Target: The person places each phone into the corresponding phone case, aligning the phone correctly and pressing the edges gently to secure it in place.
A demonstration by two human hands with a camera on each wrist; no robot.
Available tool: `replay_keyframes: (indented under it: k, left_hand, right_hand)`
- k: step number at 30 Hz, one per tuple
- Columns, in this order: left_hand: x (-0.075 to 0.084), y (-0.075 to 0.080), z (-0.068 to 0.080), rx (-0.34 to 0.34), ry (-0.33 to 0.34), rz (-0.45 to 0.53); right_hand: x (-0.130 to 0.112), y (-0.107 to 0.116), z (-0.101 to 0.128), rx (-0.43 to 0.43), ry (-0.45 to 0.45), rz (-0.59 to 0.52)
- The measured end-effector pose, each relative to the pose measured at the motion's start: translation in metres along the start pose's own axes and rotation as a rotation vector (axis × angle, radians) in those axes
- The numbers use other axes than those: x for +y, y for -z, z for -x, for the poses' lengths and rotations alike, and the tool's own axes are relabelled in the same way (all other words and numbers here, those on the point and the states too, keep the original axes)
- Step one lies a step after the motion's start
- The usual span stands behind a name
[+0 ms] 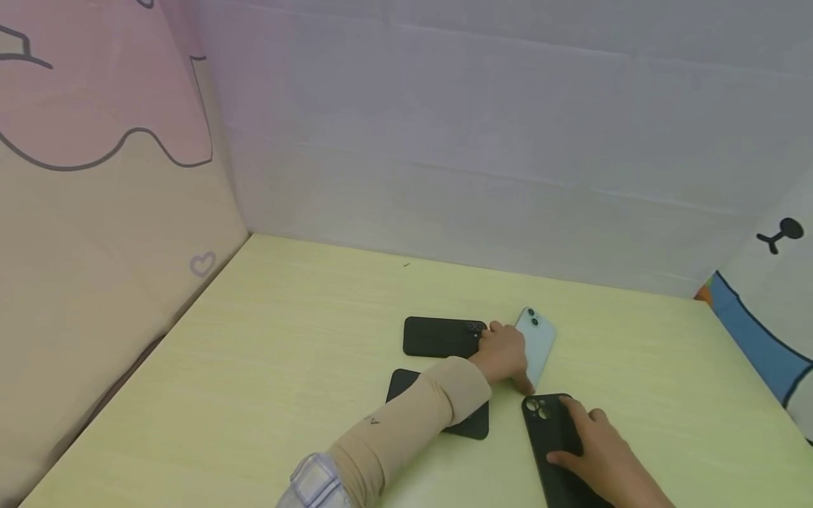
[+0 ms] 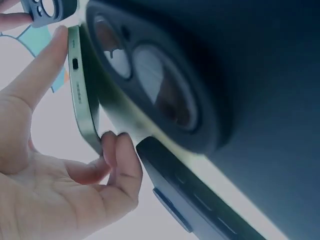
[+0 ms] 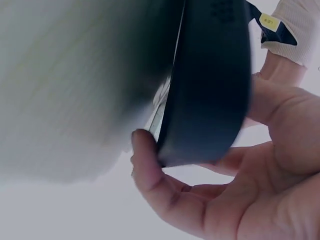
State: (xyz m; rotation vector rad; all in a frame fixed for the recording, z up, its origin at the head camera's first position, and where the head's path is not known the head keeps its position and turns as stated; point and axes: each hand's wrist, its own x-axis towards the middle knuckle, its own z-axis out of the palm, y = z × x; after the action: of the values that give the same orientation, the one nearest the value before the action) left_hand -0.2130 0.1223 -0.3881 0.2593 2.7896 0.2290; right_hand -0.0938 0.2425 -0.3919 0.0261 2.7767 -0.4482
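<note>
My left hand [image 1: 502, 356] pinches the long edges of a light blue phone [image 1: 538, 344] between thumb and fingertips. Its charging-port end shows in the left wrist view, with the fingertips [image 2: 114, 142] at one side. My right hand [image 1: 603, 448] grips a black phone case [image 1: 551, 437] with round camera cutouts; the right wrist view shows fingers curled round the edge of the case [image 3: 210, 100]. A dark phone or phone case [image 1: 438, 337] lies on the table just left of my left hand.
Under my left forearm lies another black phone case [image 1: 473, 425], partly hidden by the sleeve; its camera cutouts loom large in the left wrist view. The pale yellow table [image 1: 286, 339] meets a cloth-covered wall [image 1: 476, 141] behind and printed side panels at left and right.
</note>
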Motion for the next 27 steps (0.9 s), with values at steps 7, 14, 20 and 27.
replay_keyframes:
  k: [7,14,20,27]
  left_hand:
    - [-0.008,0.003,-0.004,0.051,-0.076,0.064]
    - [-0.011,0.005,-0.005,0.085,-0.113,0.172]
    - [-0.015,0.007,-0.004,0.096,-0.137,0.309]
    - [-0.016,0.01,-0.001,0.079,-0.121,0.402]
  right_hand:
    - [0.004,0.003,0.003,0.099,0.082,0.002]
    - [0.004,0.007,0.006,0.152,0.083,-0.115]
    - [0.007,0.01,0.007,0.151,0.059,-0.258]
    - [0.01,0.014,0.009,0.102,0.027,-0.446]
